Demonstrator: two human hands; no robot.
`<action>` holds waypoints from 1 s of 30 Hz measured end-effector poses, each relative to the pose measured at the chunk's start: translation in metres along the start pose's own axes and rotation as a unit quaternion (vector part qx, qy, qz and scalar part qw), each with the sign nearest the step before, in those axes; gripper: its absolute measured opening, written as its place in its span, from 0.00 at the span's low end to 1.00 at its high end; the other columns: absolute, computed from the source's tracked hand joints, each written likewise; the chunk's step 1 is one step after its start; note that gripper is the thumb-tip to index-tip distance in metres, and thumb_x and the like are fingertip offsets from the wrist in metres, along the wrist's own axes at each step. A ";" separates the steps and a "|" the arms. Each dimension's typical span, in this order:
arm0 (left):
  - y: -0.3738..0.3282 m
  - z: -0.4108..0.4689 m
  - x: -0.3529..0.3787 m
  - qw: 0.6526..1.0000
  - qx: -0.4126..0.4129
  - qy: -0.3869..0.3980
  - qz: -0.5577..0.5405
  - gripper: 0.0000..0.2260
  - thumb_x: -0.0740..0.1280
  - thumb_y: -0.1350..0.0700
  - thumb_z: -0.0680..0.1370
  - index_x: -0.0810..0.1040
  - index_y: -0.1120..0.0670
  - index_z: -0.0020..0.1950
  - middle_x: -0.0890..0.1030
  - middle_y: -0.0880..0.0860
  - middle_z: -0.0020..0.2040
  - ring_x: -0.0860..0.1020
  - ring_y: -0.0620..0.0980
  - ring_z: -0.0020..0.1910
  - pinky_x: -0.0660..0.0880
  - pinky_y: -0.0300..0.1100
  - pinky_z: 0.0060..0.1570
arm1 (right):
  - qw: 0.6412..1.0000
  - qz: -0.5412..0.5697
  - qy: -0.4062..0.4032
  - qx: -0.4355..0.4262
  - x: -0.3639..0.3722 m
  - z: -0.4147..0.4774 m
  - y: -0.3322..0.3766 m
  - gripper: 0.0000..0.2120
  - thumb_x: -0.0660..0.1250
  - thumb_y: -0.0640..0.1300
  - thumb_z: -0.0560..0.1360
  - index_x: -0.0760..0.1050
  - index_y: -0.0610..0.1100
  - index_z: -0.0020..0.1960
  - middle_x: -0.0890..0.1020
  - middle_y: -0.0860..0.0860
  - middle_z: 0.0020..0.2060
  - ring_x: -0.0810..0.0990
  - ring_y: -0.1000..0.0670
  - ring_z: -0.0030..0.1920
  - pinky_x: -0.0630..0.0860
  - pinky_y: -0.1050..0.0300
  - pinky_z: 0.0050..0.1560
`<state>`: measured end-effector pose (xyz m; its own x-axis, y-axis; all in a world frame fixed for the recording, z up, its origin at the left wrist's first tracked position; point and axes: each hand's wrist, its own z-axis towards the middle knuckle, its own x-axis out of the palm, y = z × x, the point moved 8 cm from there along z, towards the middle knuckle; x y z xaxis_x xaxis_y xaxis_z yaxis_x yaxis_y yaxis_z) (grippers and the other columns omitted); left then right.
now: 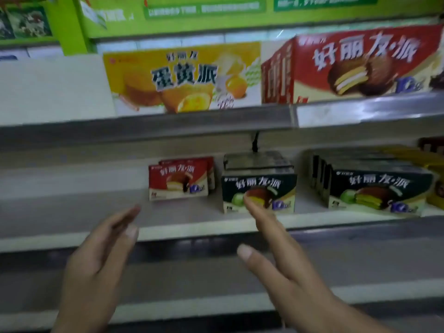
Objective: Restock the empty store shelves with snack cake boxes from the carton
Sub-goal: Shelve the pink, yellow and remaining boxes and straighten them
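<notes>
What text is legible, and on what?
"蛋黄派": large yellow cardboard box, upper shelf.
"好丽友·派": large red cardboard box, upper shelf; small red cardboard box, centre dark green cardboard box, right dark green cardboard box, lower shelf.
Green overhead signs and small print: too blurred.

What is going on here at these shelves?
A person holds both hands out toward the middle shelf. The left hand and right hand are open and hold nothing. The right fingertip overlaps a dark box; contact is unclear. Red boxes stand left of it, more dark boxes right. A yellow box and a big red box sit above. No carton is in view.
</notes>
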<state>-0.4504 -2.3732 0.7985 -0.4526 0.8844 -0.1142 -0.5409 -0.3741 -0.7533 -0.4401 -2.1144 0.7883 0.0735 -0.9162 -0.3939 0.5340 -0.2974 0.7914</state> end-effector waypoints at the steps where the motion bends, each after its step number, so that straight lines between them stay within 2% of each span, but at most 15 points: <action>1: 0.007 0.000 -0.001 0.999 -0.021 0.000 0.025 0.13 0.67 0.52 0.81 0.81 0.49 0.64 0.84 0.42 0.60 0.79 0.35 0.61 0.72 0.26 0.60 | 1.000 0.002 0.001 0.019 0.003 0.006 -0.009 0.34 0.60 0.68 0.74 0.53 0.69 0.77 0.53 0.79 0.72 0.49 0.74 0.73 0.54 0.59 0.77; 3: 0.017 0.003 -0.002 0.999 -0.037 0.001 0.022 0.13 0.65 0.53 0.82 0.80 0.48 0.66 0.82 0.42 0.61 0.78 0.33 0.61 0.73 0.26 0.59 | 0.999 -0.015 0.003 0.033 0.016 0.013 -0.021 0.35 0.57 0.70 0.71 0.53 0.67 0.77 0.55 0.78 0.73 0.51 0.73 0.74 0.56 0.59 0.77; 5: 0.021 0.001 -0.003 0.999 -0.032 -0.007 0.019 0.13 0.66 0.54 0.83 0.79 0.47 0.67 0.82 0.41 0.62 0.78 0.35 0.63 0.74 0.31 0.61 | 1.000 -0.013 -0.001 0.018 0.025 0.015 -0.026 0.36 0.57 0.69 0.71 0.53 0.66 0.77 0.56 0.76 0.74 0.52 0.73 0.74 0.56 0.60 0.77; 7: 0.028 0.003 -0.005 0.999 -0.039 -0.010 0.009 0.14 0.65 0.54 0.83 0.78 0.48 0.69 0.82 0.42 0.63 0.77 0.36 0.64 0.73 0.33 0.62 | 1.000 -0.007 -0.004 0.017 0.031 0.020 -0.031 0.36 0.58 0.68 0.72 0.54 0.63 0.78 0.57 0.73 0.75 0.53 0.72 0.74 0.57 0.56 0.78; 10: 0.037 0.005 -0.007 0.999 -0.044 -0.013 0.008 0.15 0.65 0.52 0.82 0.78 0.49 0.69 0.82 0.42 0.64 0.77 0.38 0.65 0.71 0.36 0.63 | 1.000 -0.001 0.001 0.031 0.043 0.029 -0.037 0.36 0.59 0.68 0.72 0.53 0.64 0.78 0.57 0.72 0.76 0.54 0.69 0.75 0.58 0.53 0.78; 13: 0.045 0.014 -0.006 0.998 -0.052 -0.015 0.016 0.14 0.65 0.54 0.84 0.78 0.50 0.69 0.81 0.43 0.64 0.77 0.37 0.64 0.71 0.36 0.64 | 0.999 -0.002 0.001 0.040 0.052 0.044 -0.040 0.35 0.60 0.63 0.74 0.53 0.62 0.79 0.58 0.70 0.74 0.55 0.67 0.75 0.58 0.53 0.78; 16: 0.051 0.029 0.001 0.997 -0.069 -0.006 0.023 0.15 0.65 0.53 0.83 0.77 0.50 0.70 0.80 0.41 0.63 0.77 0.33 0.62 0.71 0.31 0.63 | 0.999 0.011 0.006 0.039 0.060 0.065 -0.038 0.36 0.60 0.62 0.75 0.53 0.59 0.80 0.58 0.65 0.77 0.55 0.64 0.76 0.57 0.52 0.78; 18: 0.055 0.044 0.007 0.996 -0.080 -0.002 0.034 0.16 0.65 0.52 0.83 0.77 0.50 0.71 0.80 0.40 0.63 0.77 0.33 0.60 0.70 0.27 0.60 | 0.999 0.016 0.010 0.029 0.067 0.086 -0.035 0.34 0.61 0.62 0.75 0.57 0.58 0.78 0.63 0.60 0.77 0.59 0.60 0.76 0.60 0.51 0.77; 20: 0.057 0.061 0.015 0.993 -0.093 0.011 0.067 0.18 0.64 0.49 0.83 0.74 0.50 0.73 0.78 0.43 0.64 0.75 0.37 0.60 0.68 0.24 0.54 | 1.000 0.008 0.006 0.020 0.076 0.113 -0.036 0.29 0.63 0.63 0.72 0.65 0.58 0.72 0.72 0.55 0.71 0.68 0.55 0.72 0.66 0.48 0.74; 23: 0.070 0.093 0.033 0.985 -0.148 0.034 0.080 0.24 0.63 0.44 0.83 0.68 0.49 0.77 0.73 0.50 0.73 0.71 0.45 0.67 0.65 0.36 0.59 | 0.998 0.009 -0.017 0.053 0.088 0.156 -0.047 0.32 0.64 0.65 0.67 0.68 0.55 0.69 0.76 0.53 0.64 0.74 0.51 0.65 0.71 0.47 0.68; 26: 0.094 0.126 0.052 0.972 -0.206 0.058 0.097 0.30 0.60 0.39 0.82 0.60 0.50 0.81 0.67 0.55 0.78 0.68 0.56 0.75 0.64 0.45 0.64 | 0.991 -0.016 -0.051 0.121 0.098 0.196 -0.068 0.41 0.64 0.66 0.67 0.60 0.52 0.75 0.68 0.48 0.72 0.68 0.44 0.72 0.67 0.43 0.71; 28: 0.115 0.143 0.061 0.963 -0.246 0.066 0.092 0.35 0.60 0.37 0.81 0.55 0.52 0.83 0.66 0.57 0.79 0.68 0.58 0.75 0.66 0.47 0.68 | 0.984 -0.052 -0.082 0.148 0.099 0.216 -0.077 0.47 0.65 0.66 0.68 0.51 0.49 0.80 0.58 0.44 0.78 0.60 0.40 0.77 0.62 0.40 0.74; 30: 0.132 0.152 0.069 0.957 -0.275 0.070 0.063 0.41 0.61 0.35 0.77 0.54 0.55 0.82 0.68 0.58 0.77 0.72 0.59 0.72 0.69 0.50 0.70 | 0.976 -0.078 -0.102 0.174 0.099 0.228 -0.087 0.48 0.66 0.62 0.74 0.42 0.46 0.82 0.51 0.43 0.80 0.57 0.37 0.78 0.60 0.40 0.75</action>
<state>-0.6606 -2.4043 0.7902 -0.3699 0.8851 -0.2823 -0.0164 -0.3100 -0.9506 -0.6717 -2.2406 0.7869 -0.1740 -0.8762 -0.4495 0.2043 -0.4787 0.8539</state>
